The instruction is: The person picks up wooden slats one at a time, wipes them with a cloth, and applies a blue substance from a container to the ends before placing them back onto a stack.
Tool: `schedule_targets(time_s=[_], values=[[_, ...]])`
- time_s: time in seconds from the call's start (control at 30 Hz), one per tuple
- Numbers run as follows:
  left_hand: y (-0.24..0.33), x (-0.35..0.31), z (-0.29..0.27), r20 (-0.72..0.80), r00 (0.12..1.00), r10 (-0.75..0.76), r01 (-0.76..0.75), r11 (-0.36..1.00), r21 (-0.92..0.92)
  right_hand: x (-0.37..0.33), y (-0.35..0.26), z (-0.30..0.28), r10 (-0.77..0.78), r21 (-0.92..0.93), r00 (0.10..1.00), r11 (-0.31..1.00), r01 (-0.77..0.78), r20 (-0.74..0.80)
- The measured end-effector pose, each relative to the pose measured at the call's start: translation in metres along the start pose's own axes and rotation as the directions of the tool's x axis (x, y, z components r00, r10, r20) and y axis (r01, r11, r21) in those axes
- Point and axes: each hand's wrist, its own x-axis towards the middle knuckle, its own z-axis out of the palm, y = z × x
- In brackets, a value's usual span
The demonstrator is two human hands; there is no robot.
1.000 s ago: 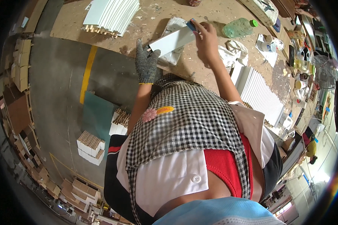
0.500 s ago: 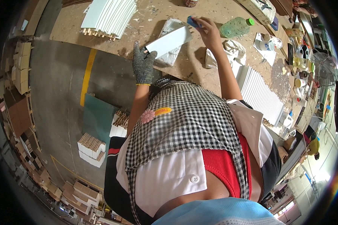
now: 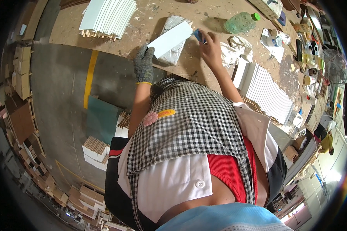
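My left hand (image 3: 144, 61), in a grey knitted glove, grips the near-left end of a white painted board (image 3: 171, 40). The board lies slanted over a plastic-wrapped block (image 3: 175, 53) near the table's front edge. Bare, my right hand (image 3: 211, 45) pinches a small blue pad (image 3: 198, 35), which is at the board's far right end; whether it touches the board I cannot tell. A crumpled white cloth (image 3: 235, 49) lies to the right of this hand.
One stack of white boards (image 3: 108, 18) stands at the far left of the table, another stack (image 3: 266, 91) at the right. Beyond my right hand lies a green-capped bottle (image 3: 241, 23). Paint-stained cups (image 3: 274, 41) sit farther right. White blocks (image 3: 96, 151) rest on the floor at left.
My right hand has come nearer with the blue pad, from above the board's far end to beside it. The board has turned a little and shifted left.
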Motion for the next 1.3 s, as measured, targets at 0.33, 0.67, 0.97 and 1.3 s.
schedule_targets(time_s=[0.33,0.67,0.97,1.3], values=[[-0.003,0.005,-0.002,-0.003,0.988,-0.157,0.152,0.964,-0.219,-0.003,-0.018,0.007,0.078,0.120,0.997,0.990,-0.076,-0.016],[-0.014,0.007,-0.010,0.087,0.991,-0.100,0.102,0.994,-0.027,-0.032,-0.065,0.012,-0.520,0.284,0.793,0.850,0.444,0.317],[0.023,-0.039,-0.012,0.257,0.951,0.174,-0.216,0.966,0.143,-0.046,0.100,-0.107,0.262,0.169,0.767,0.965,-0.200,-0.586],[0.020,-0.041,-0.006,0.201,0.948,0.248,-0.302,0.902,0.309,-0.014,0.289,-0.203,0.674,-0.562,0.607,0.331,-0.758,-0.420]])
